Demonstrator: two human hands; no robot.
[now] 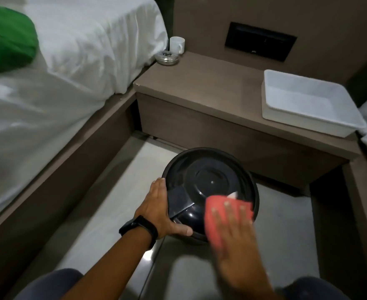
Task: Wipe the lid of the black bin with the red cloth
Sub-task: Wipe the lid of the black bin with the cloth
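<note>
The round black bin stands on the floor in front of the nightstand, and its glossy domed lid faces up at me. My left hand, with a black watch on the wrist, grips the lid's left rim. My right hand lies flat, fingers spread, pressing the red cloth onto the lid's near right part. The cloth and hand are blurred. A small white tag shows at the cloth's far edge.
A brown nightstand stands just behind the bin, bearing a white plastic tray, a white mug and a metal ashtray. A bed with white sheets and a green pillow lies left. My knees show below.
</note>
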